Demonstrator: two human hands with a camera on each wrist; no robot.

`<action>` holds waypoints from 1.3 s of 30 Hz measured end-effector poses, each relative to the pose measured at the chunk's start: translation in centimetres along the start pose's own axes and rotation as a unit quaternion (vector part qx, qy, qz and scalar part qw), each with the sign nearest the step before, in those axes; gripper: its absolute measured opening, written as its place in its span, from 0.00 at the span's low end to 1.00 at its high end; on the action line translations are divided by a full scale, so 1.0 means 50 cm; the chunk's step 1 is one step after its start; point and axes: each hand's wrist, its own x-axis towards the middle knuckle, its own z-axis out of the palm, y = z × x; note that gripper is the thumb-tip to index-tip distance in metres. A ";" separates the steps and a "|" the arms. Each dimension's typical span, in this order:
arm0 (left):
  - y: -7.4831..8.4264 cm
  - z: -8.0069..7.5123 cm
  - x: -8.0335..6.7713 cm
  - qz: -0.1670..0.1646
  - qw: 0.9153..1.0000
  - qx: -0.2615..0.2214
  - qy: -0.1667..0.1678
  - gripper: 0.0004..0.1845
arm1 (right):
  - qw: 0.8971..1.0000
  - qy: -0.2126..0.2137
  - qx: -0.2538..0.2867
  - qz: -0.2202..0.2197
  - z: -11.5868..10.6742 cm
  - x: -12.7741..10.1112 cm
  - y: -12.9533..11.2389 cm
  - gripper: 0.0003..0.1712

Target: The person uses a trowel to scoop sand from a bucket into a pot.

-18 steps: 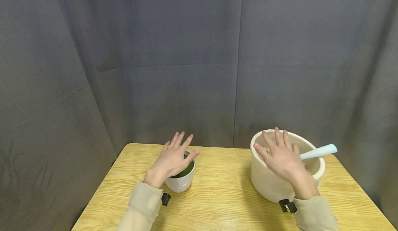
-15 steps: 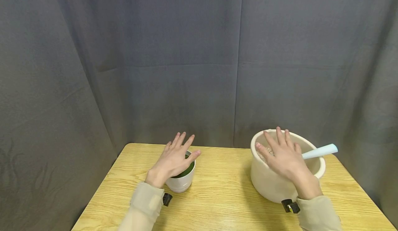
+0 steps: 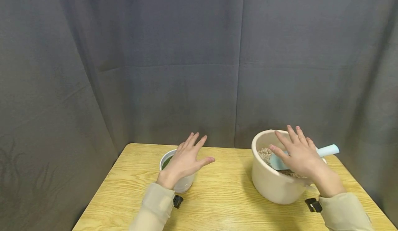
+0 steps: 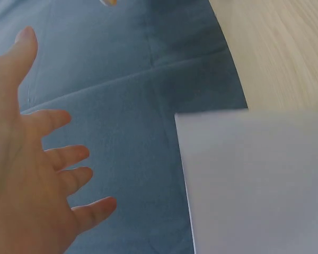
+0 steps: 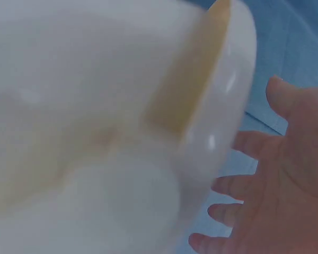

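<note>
My left hand (image 3: 185, 160), fingers spread and straight, is held over a small white pot (image 3: 184, 185) with something green inside, covering part of it. In the left wrist view the palm (image 4: 26, 180) faces the camera with nothing in it, and the pot's white wall (image 4: 259, 180) stands to its right. Over a large cream bucket (image 3: 273, 188) is my right hand (image 3: 300, 155), also spread and holding nothing. The bucket holds a coarse brown-grey granular mix (image 3: 265, 154). A pale blue scoop (image 3: 329, 150) lies in it, its middle hidden behind the hand and its handle jutting over the right rim.
Both vessels stand on a light wood-grain table (image 3: 220, 186), the pot at left and the bucket at right. Grey curtains (image 3: 183, 61) hang behind the table and along both sides. A small black device (image 3: 178, 201) is worn at the left wrist, another (image 3: 313, 205) at the right.
Both hands have shifted to the right, staying spread. More of the pot's left rim and the scoop's blade in the bucket now show. The pot, bucket and scoop have stayed in place.
</note>
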 end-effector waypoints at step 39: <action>0.151 0.187 0.115 0.060 0.941 -0.324 0.082 0.32 | 0.989 -0.006 -0.130 -0.072 -0.067 -0.012 0.216 0.39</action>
